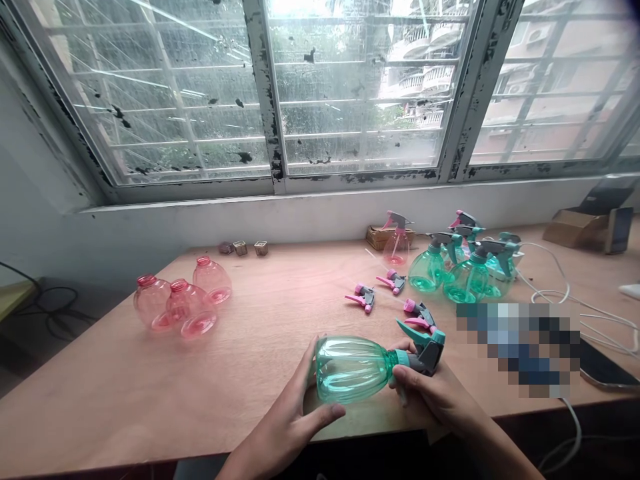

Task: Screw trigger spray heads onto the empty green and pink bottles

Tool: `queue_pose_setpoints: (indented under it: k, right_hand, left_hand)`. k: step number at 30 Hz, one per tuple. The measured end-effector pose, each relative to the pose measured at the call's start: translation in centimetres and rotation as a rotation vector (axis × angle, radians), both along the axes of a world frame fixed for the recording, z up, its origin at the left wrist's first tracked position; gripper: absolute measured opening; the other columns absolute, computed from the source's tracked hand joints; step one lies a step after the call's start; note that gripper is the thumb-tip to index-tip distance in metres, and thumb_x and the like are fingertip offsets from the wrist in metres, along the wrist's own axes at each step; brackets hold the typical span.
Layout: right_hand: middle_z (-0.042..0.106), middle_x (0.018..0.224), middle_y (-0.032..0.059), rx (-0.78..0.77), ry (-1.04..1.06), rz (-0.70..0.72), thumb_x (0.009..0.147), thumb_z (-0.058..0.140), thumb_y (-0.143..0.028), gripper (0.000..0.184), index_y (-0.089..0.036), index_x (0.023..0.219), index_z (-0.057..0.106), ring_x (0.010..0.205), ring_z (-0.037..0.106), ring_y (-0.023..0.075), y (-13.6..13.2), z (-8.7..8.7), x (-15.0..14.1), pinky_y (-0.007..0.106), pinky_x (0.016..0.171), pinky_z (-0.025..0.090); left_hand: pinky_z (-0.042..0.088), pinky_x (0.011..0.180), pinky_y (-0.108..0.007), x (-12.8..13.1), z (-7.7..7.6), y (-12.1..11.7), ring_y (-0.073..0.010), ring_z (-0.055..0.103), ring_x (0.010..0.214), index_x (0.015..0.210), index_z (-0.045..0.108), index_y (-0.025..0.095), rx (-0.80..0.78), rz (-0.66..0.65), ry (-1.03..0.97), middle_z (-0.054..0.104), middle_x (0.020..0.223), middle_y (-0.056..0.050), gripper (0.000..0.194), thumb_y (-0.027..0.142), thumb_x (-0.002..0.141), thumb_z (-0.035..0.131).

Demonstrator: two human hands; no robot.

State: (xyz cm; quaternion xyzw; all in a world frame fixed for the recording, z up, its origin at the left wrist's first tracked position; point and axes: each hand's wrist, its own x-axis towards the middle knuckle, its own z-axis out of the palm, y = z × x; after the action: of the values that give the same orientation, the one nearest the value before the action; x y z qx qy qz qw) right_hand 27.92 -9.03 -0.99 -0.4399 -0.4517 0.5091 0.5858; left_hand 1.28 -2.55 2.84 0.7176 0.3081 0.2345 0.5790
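Note:
A clear green spray bottle point(353, 369) lies sideways in the air above the table's front edge, its grey and teal spray head point(427, 350) pointing right. My left hand point(295, 413) cups the bottle's base, thumb along its underside. With thumb and fingers, my right hand point(430, 387) grips the teal collar at the neck. Just beyond the hands lie loose pink and grey spray heads point(420, 315), one more spray head point(365, 298) and another point(395, 281) farther back. On the left stand three pink bottles without heads, the nearest being this pink bottle point(190, 308).
Several green spray bottles point(467, 280) and a pink spray bottle point(397, 250) stand at the back right. Small blocks point(241, 248) sit near the wall. A cardboard box point(575, 227), white cable point(560, 273) and phone point(607, 367) are on the right.

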Motion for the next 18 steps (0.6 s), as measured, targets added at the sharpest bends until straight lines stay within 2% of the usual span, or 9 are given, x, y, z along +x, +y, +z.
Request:
queue_pose_setpoints:
  k: [2, 4, 8, 11, 13, 15, 18]
  right_hand:
    - [0.073, 0.070, -0.0010, 0.005, 0.007, -0.005, 0.085, 0.078, -0.045, 0.035, -0.020, 0.097, 0.056, 0.054, 0.061, 0.0141, -0.01, -0.04, 0.05, 0.028, 0.059, 0.047]
    - [0.073, 0.069, -0.0008, 0.000, 0.001, -0.002, 0.086, 0.077, -0.045, 0.034, -0.020, 0.095, 0.057, 0.055, 0.061, 0.0145, 0.00, -0.09, 0.09, 0.028, 0.060, 0.048]
    - [0.074, 0.070, -0.0010, -0.040, -0.030, 0.020, 0.086, 0.078, -0.044, 0.033, -0.021, 0.098, 0.058, 0.056, 0.063, 0.0154, -0.02, -0.18, 0.13, 0.029, 0.061, 0.048]
    - [0.075, 0.072, -0.0008, -0.056, -0.025, 0.016, 0.085, 0.078, -0.044, 0.035, -0.021, 0.102, 0.057, 0.057, 0.063, 0.0161, -0.07, -0.14, 0.19, 0.030, 0.063, 0.049]
    - [0.074, 0.071, -0.0008, -0.041, -0.044, 0.015, 0.086, 0.077, -0.044, 0.034, -0.021, 0.101, 0.058, 0.058, 0.063, 0.0166, -0.11, -0.03, 0.25, 0.031, 0.064, 0.049]
    - [0.074, 0.071, -0.0006, -0.029, -0.073, 0.017, 0.086, 0.076, -0.044, 0.031, -0.021, 0.098, 0.059, 0.057, 0.063, 0.0166, -0.17, 0.11, 0.29, 0.031, 0.064, 0.049]
    - [0.073, 0.071, -0.0010, -0.022, -0.091, 0.011, 0.088, 0.074, -0.045, 0.030, -0.021, 0.097, 0.058, 0.057, 0.062, 0.0165, -0.36, 0.31, 0.25, 0.031, 0.064, 0.048]
  left_hand:
    - [0.019, 0.128, -0.042, 0.03, -0.12, -0.08, -0.0267, 0.015, 0.156, 0.161, 0.003, 0.030, 0.001, -0.008, -0.034, 0.016, 0.170, -0.002, 0.095, 0.033, 0.092, 0.068]
    - [0.020, 0.128, -0.042, -0.02, -0.33, -0.10, -0.0258, 0.013, 0.156, 0.161, -0.001, 0.034, 0.016, -0.014, -0.059, 0.015, 0.170, 0.000, 0.095, 0.030, 0.094, 0.066]
    - [0.008, 0.129, -0.043, -0.28, -0.50, -0.03, -0.0252, 0.004, 0.157, 0.160, -0.004, 0.035, 0.035, 0.003, -0.022, 0.007, 0.171, 0.003, 0.100, 0.031, 0.093, 0.069]
    - [0.003, 0.129, -0.045, -0.35, -0.35, 0.00, -0.0276, 0.000, 0.157, 0.162, 0.001, 0.027, 0.014, 0.041, 0.031, 0.005, 0.171, -0.002, 0.099, 0.040, 0.092, 0.070]
    - [0.005, 0.129, -0.047, -0.25, -0.25, 0.02, -0.0295, 0.007, 0.156, 0.162, 0.010, 0.023, -0.011, 0.033, 0.019, 0.011, 0.170, -0.006, 0.089, 0.044, 0.095, 0.065]
    - [0.008, 0.129, -0.048, -0.04, -0.23, 0.05, -0.0307, 0.014, 0.156, 0.161, 0.016, 0.022, -0.013, 0.024, -0.012, 0.017, 0.169, -0.008, 0.085, 0.041, 0.095, 0.066]
    - [0.011, 0.129, -0.047, 0.34, -0.30, 0.05, -0.0296, 0.011, 0.156, 0.161, 0.010, 0.028, 0.011, 0.034, -0.064, 0.012, 0.170, -0.004, 0.093, 0.031, 0.092, 0.071]
